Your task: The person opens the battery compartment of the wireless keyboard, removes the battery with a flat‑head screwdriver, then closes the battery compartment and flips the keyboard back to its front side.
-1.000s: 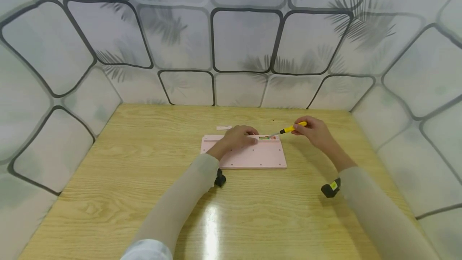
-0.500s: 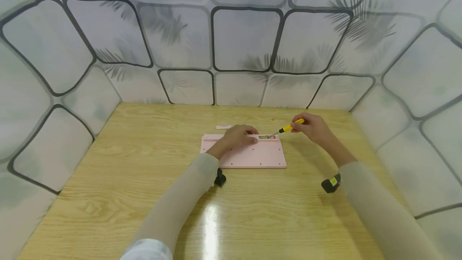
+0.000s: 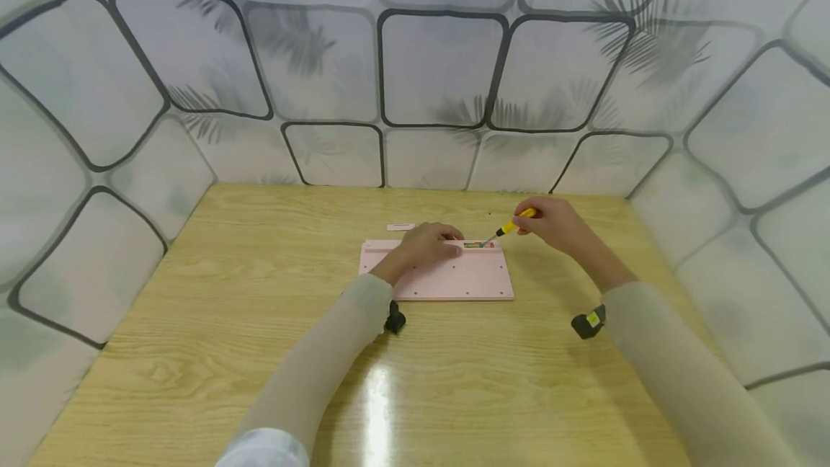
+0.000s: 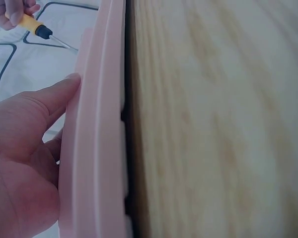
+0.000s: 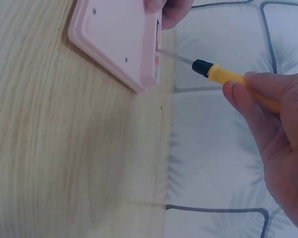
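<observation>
A flat pink device (image 3: 454,276) lies back side up on the wooden table (image 3: 259,294), with an opened compartment (image 3: 476,244) along its far edge. My left hand (image 3: 428,243) rests on it with its fingers laid flat, beside the compartment. My right hand (image 3: 551,222) grips a yellow-handled screwdriver (image 3: 512,226) whose tip points into the compartment. The right wrist view shows the screwdriver (image 5: 223,74) with its shaft reaching the pink device (image 5: 119,39). In the left wrist view the left hand (image 4: 25,148) lies against the device's edge (image 4: 97,148).
A small white cover piece (image 3: 400,227) lies on the table just beyond the device. Patterned white walls (image 3: 441,70) enclose the table at the back and on both sides. Bare wood stretches in front of the device.
My right hand has shifted slightly left and away, tilting the screwdriver steeper, its tip staying at the compartment. The left hand has stayed in place.
</observation>
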Action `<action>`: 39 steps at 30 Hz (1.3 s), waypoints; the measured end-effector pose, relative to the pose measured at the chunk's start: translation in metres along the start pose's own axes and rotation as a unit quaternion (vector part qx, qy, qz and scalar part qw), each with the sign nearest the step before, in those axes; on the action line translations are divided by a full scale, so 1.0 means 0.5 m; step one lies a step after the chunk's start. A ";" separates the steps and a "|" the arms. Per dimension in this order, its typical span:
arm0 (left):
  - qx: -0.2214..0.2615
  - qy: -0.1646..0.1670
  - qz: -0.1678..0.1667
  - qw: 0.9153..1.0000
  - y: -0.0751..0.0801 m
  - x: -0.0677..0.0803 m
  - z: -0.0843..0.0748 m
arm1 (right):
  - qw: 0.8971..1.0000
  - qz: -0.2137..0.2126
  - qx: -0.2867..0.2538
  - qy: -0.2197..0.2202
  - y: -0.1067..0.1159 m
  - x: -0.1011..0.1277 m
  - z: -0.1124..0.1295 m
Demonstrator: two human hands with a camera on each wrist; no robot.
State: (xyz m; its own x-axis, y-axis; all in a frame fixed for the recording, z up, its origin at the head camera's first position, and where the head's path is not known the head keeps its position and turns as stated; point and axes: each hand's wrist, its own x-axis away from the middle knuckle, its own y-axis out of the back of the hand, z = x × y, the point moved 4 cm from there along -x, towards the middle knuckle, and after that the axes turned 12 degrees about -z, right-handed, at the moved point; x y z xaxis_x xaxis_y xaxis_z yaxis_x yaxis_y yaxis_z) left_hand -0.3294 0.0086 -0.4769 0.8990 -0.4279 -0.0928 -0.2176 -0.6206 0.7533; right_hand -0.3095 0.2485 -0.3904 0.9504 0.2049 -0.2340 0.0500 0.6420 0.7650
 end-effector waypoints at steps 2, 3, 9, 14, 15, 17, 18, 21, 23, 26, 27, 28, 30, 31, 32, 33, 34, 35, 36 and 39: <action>-0.002 -0.001 -0.002 1.000 0.000 0.000 -0.001 | 1.000 0.007 0.013 0.014 -0.001 -0.003 0.013; -0.003 -0.002 -0.003 1.000 0.000 0.000 -0.002 | 1.000 0.009 0.021 0.019 -0.002 -0.005 0.019; -0.017 -0.007 -0.003 1.000 0.001 0.001 -0.005 | 0.998 0.020 0.063 0.025 -0.008 -0.012 0.046; -0.020 -0.004 0.002 1.000 -0.001 -0.002 -0.005 | 0.997 0.032 0.077 0.007 -0.013 -0.017 0.057; -0.020 -0.004 0.002 1.000 -0.002 -0.003 -0.004 | 0.997 0.034 0.075 0.003 -0.014 -0.017 0.058; -0.019 -0.005 0.002 1.000 -0.003 -0.004 -0.004 | 0.997 0.038 0.071 -0.006 -0.016 -0.018 0.060; -0.019 -0.006 0.002 1.000 -0.004 -0.004 -0.004 | 0.997 0.039 0.068 -0.011 -0.016 -0.018 0.061; -0.020 -0.010 0.003 1.000 -0.006 -0.006 -0.003 | 0.997 0.044 0.061 -0.023 -0.016 -0.019 0.057; -0.020 -0.009 0.002 1.000 -0.007 -0.006 -0.003 | 0.997 0.047 0.054 -0.023 -0.015 -0.019 0.054; -0.016 -0.005 0.000 1.000 -0.005 -0.006 -0.001 | 0.998 0.047 0.040 -0.023 -0.012 -0.018 0.045; -0.014 -0.004 0.000 1.000 -0.005 -0.006 0.000 | 0.998 0.044 0.035 -0.024 -0.010 -0.017 0.040; -0.012 -0.003 0.001 1.000 -0.005 -0.005 0.001 | 0.998 0.041 0.026 -0.027 -0.008 -0.016 0.035; -0.009 -0.003 0.002 1.000 -0.006 -0.006 0.003 | 0.999 0.034 0.004 -0.039 -0.005 -0.011 0.018; -0.009 -0.003 0.003 1.000 -0.007 -0.006 0.004 | 0.998 0.032 -0.009 -0.046 -0.004 -0.008 0.009; -0.009 -0.004 0.004 1.000 -0.008 -0.006 0.004 | 0.998 0.030 -0.022 -0.055 -0.003 -0.004 -0.001; -0.010 -0.005 0.004 1.000 -0.009 -0.006 0.005 | 0.997 0.028 -0.036 -0.066 -0.003 0.000 -0.010; -0.011 -0.006 0.003 1.000 -0.009 -0.007 0.006 | 0.996 0.027 -0.049 -0.076 -0.003 0.004 -0.019; -0.011 -0.007 0.003 1.000 -0.009 -0.007 0.006 | 0.994 0.024 -0.060 -0.086 -0.003 0.007 -0.027; -0.010 -0.008 0.002 1.000 -0.009 -0.007 0.006 | 0.993 0.021 -0.070 -0.095 -0.003 0.011 -0.035; -0.011 -0.011 -0.001 1.000 -0.007 -0.007 0.005 | 0.990 0.010 -0.089 -0.109 -0.003 0.018 -0.054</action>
State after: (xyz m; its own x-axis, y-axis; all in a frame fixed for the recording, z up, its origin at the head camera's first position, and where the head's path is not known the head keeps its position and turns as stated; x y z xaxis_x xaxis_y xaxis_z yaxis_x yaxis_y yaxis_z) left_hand -0.3327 0.0107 -0.4806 0.8909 -0.4411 -0.1087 -0.2073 -0.6077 0.7667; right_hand -0.3092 0.2695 -0.4101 0.9954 0.0660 -0.0699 -0.0052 0.7630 0.6464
